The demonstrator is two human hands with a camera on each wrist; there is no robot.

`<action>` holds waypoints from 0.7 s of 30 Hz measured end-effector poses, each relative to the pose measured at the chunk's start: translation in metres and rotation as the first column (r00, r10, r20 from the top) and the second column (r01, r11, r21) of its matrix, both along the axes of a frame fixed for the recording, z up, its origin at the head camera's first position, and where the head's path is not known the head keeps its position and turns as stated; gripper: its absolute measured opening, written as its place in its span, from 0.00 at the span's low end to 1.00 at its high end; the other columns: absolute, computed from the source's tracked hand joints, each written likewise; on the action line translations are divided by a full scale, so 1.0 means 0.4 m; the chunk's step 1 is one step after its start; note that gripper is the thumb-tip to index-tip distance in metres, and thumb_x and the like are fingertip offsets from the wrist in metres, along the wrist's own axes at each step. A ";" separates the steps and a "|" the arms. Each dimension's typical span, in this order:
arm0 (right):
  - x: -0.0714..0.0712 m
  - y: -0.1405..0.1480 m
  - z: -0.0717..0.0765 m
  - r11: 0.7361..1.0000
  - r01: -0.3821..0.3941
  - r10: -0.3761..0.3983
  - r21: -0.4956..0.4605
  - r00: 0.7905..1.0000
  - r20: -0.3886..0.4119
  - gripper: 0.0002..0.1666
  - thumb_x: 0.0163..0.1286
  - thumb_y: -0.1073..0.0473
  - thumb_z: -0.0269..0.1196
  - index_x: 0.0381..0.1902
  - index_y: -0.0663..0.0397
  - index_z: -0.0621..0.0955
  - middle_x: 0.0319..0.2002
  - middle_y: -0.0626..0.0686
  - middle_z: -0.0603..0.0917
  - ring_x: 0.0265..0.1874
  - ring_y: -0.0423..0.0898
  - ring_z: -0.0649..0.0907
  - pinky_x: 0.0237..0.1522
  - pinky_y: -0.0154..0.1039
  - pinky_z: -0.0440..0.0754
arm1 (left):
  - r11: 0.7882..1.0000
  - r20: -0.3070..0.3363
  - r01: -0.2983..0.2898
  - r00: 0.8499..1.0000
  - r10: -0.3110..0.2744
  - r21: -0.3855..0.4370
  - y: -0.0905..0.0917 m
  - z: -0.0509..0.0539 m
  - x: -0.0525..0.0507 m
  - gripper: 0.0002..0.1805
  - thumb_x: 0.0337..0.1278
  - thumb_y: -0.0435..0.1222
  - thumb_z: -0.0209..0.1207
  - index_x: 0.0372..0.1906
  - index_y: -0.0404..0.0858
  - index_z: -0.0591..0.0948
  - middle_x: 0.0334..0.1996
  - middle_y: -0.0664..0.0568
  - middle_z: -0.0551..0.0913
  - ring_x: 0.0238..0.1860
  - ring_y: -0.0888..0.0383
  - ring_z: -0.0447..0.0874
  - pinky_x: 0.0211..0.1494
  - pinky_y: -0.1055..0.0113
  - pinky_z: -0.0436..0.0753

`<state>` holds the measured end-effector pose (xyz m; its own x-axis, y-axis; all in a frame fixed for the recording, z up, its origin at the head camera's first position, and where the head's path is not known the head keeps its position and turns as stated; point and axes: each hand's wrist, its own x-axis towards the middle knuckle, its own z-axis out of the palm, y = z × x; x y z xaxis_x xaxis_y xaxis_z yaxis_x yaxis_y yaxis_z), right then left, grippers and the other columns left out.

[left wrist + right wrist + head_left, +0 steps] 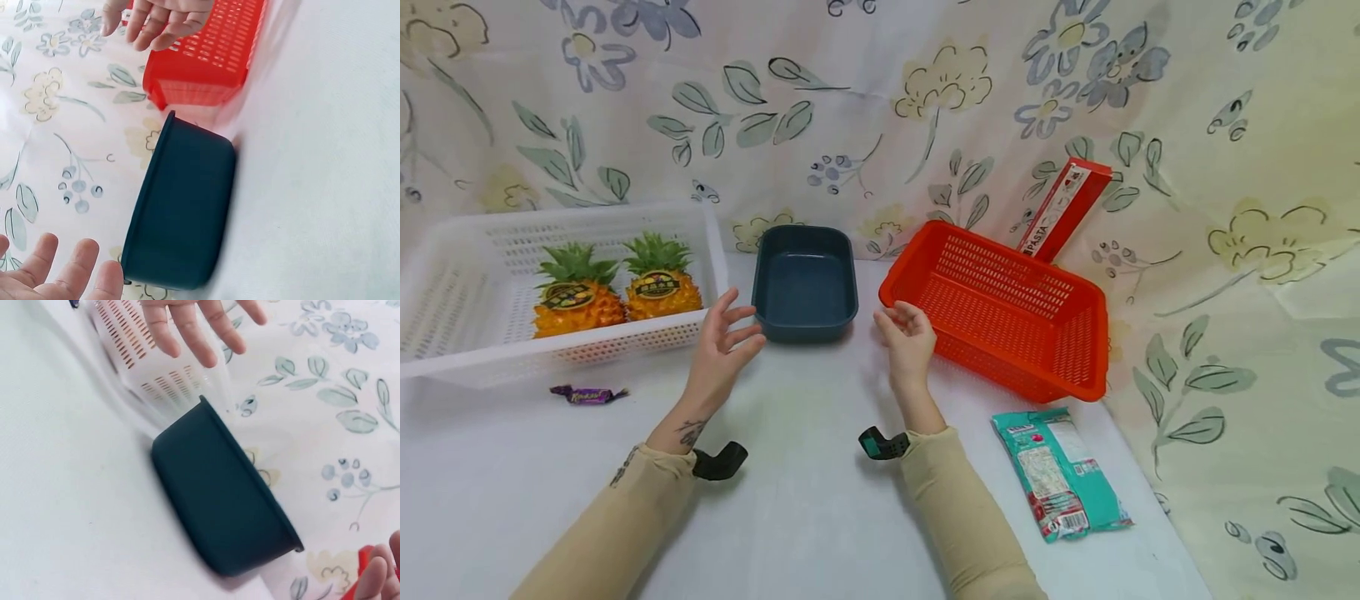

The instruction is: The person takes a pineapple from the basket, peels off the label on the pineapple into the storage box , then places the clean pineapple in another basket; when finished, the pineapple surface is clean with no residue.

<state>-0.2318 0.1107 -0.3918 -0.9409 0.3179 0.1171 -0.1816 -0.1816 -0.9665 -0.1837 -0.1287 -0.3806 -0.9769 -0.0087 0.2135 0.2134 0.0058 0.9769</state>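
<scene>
In the head view a dark teal bin (806, 287) stands between the two hands. My left hand (718, 354) is raised at its near left corner, fingers spread and holding nothing. On the other side my right hand (910, 346) hovers by the near left corner of the red basket (1000, 308), its fingers loosely bent around nothing. The left wrist view shows the teal bin (181, 206) from the side, with fingertips of my left hand (65, 275) at the lower left. In the right wrist view the same bin (219, 494) stands apart from my right hand's fingers (378, 578).
A white basket (647, 337) at the left holds two pineapples (580, 304). In front of it lies a purple wrapped candy (589, 395). A red pasta box (1066, 208) leans behind the red basket, and a teal packet (1060, 473) lies at the right. Floral cloth (865, 108) hangs behind.
</scene>
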 end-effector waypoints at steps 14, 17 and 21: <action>-0.009 -0.003 -0.082 0.968 0.246 -0.248 0.058 0.968 0.030 0.17 0.56 0.56 0.68 0.36 0.64 0.78 0.25 0.48 0.77 0.21 0.42 0.73 0.22 0.29 0.73 | 0.991 0.011 -0.005 1.000 0.004 0.137 -0.008 -0.028 0.017 0.37 0.57 0.28 0.54 0.70 0.38 0.53 0.50 0.56 0.69 0.42 0.69 0.78 0.45 0.79 0.77; -0.015 0.007 -0.090 0.960 0.280 -0.281 0.030 0.959 0.034 0.15 0.56 0.56 0.69 0.34 0.60 0.78 0.26 0.48 0.77 0.22 0.42 0.74 0.23 0.29 0.74 | 0.992 0.002 0.003 1.000 -0.003 0.126 -0.010 -0.037 0.013 0.37 0.57 0.28 0.54 0.70 0.38 0.53 0.50 0.57 0.69 0.42 0.69 0.78 0.44 0.78 0.78; -0.026 0.023 -0.093 0.946 0.324 -0.323 -0.003 0.946 0.030 0.14 0.55 0.55 0.69 0.32 0.58 0.78 0.25 0.48 0.79 0.21 0.43 0.74 0.22 0.30 0.73 | 0.993 -0.008 0.020 1.000 -0.020 0.114 -0.011 -0.037 0.008 0.38 0.57 0.29 0.54 0.71 0.39 0.52 0.51 0.56 0.68 0.42 0.69 0.77 0.44 0.79 0.78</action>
<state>-0.2424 0.1197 -0.4289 -0.7902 0.6064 0.0881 -0.2045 -0.1254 -0.9708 -0.1806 -0.1331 -0.3954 -0.9758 -0.0139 0.2184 0.2186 -0.1103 0.9696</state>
